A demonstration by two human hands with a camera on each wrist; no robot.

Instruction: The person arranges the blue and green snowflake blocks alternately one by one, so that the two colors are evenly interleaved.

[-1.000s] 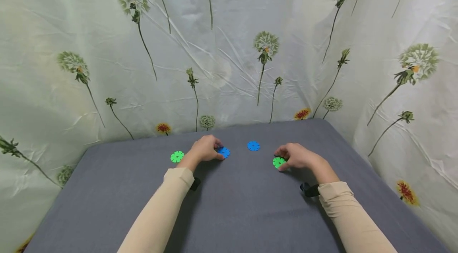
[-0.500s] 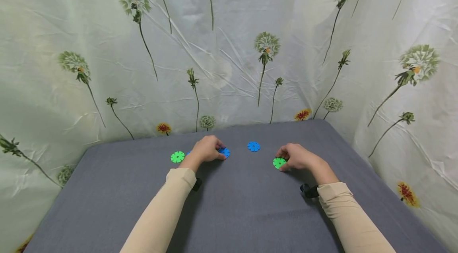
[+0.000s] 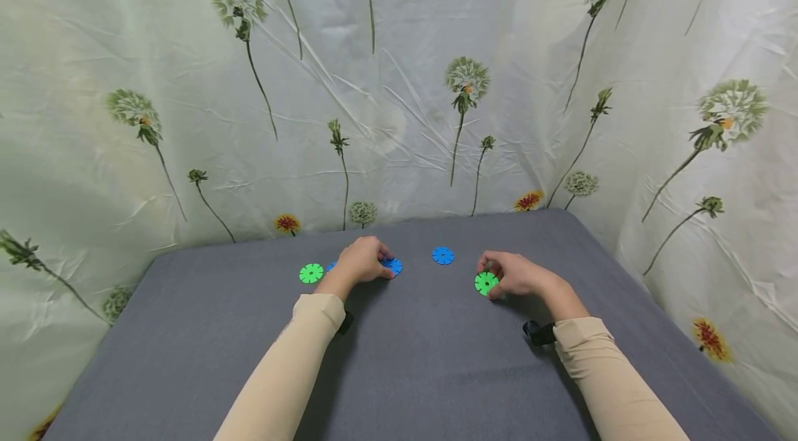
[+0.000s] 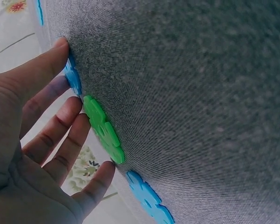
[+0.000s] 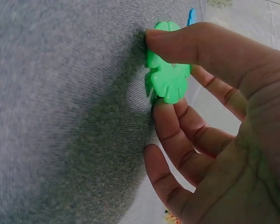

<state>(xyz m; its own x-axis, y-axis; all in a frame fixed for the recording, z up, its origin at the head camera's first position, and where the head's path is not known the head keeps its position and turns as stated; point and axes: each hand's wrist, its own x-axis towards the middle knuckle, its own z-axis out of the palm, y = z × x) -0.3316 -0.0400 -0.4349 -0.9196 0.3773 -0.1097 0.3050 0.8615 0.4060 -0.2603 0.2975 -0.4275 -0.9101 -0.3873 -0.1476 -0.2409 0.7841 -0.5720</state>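
A blue notched plastic disc [image 3: 392, 266] lies on the table, with the thumb and index finger of my left hand [image 3: 361, 259] gripping its edges. Beneath that palm is a green disc [image 4: 102, 129], hidden in the head view, near the other fingertips. Further left lie a half-covered blue disc [image 3: 332, 266] and another green disc [image 3: 311, 273]. My right hand [image 3: 520, 273] pinches a green notched disc [image 5: 170, 79] between thumb and fingers; it stands tilted, its lower edge near the cloth. Between the hands, one blue disc [image 3: 443, 255] lies flat.
Grey cloth [image 3: 411, 372] covers the table, extending forward to a curtain [image 3: 399, 95] printed with dandelions. The discs form a rough row near the table's far side. Each wrist carries a black strap [image 3: 539, 333].
The green disc in my right hand has tipped up a little from the cloth. My left hand stays at the blue disc, and the view has shifted slightly.
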